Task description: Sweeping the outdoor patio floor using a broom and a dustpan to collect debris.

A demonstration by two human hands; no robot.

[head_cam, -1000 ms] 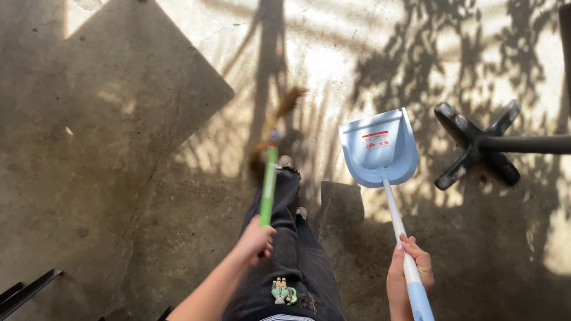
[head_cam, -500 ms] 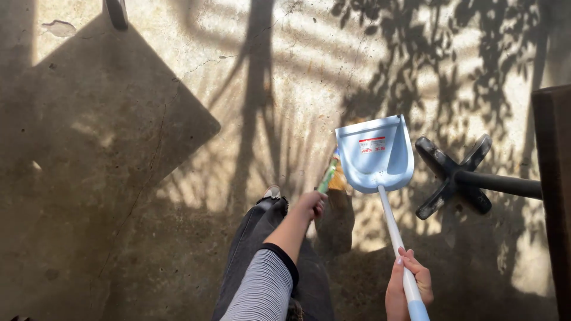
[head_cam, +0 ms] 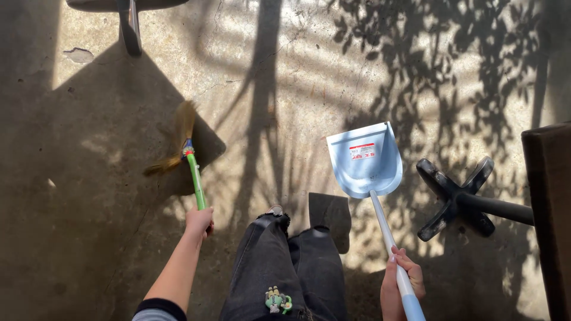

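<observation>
Your left hand (head_cam: 199, 221) grips the light broom (head_cam: 189, 169) low on its stick; your right hand (head_cam: 402, 285) wraps the stiff dustpan (head_cam: 364, 159) handle at lower right.

1 broom (head_cam: 189, 163), 1 dustpan (head_cam: 364, 159), 2 hands, 1 black cross-shaped stand base (head_cam: 458, 199)

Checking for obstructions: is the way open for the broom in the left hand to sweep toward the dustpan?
Probably yes: bare concrete floor lies between broom and dustpan; only the legs sit nearby.
</observation>
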